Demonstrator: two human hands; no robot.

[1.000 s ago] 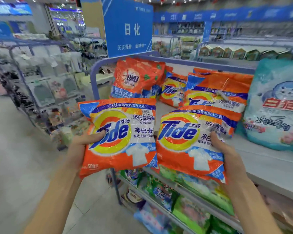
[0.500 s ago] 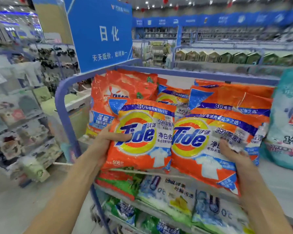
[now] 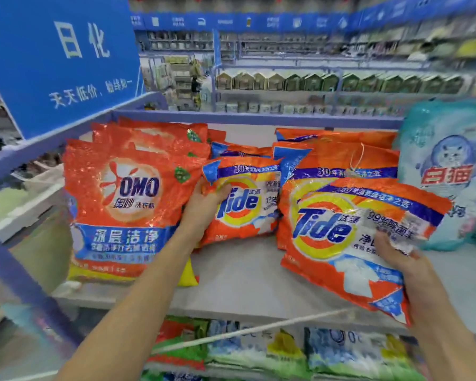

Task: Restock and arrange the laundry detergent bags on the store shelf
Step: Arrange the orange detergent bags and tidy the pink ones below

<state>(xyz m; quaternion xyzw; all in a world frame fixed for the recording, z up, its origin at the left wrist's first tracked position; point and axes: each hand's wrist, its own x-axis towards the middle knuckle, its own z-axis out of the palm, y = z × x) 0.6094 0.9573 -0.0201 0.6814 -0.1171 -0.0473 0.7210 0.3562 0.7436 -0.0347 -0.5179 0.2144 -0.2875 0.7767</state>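
Two orange Tide detergent bags are in my hands over the top shelf (image 3: 239,273). My left hand (image 3: 204,207) grips the left Tide bag (image 3: 245,204), which stands on the shelf against more Tide bags behind it. My right hand (image 3: 396,254) holds the right Tide bag (image 3: 338,237) by its lower right part, tilted, in front of a stack of Tide bags (image 3: 338,152). A row of orange OMO bags (image 3: 127,199) stands at the shelf's left end, right beside my left hand.
A teal and white detergent bag (image 3: 448,174) stands at the shelf's right end. A blue rail (image 3: 253,116) runs along the back and down the left side. A blue sign (image 3: 55,56) hangs upper left. Lower shelves hold green and blue bags (image 3: 341,350).
Both hands have carried the Tide bags forward from the aisle onto the top shelf. The left bag now rests deep beside the OMO bags; the right bag lies lower and tilted.
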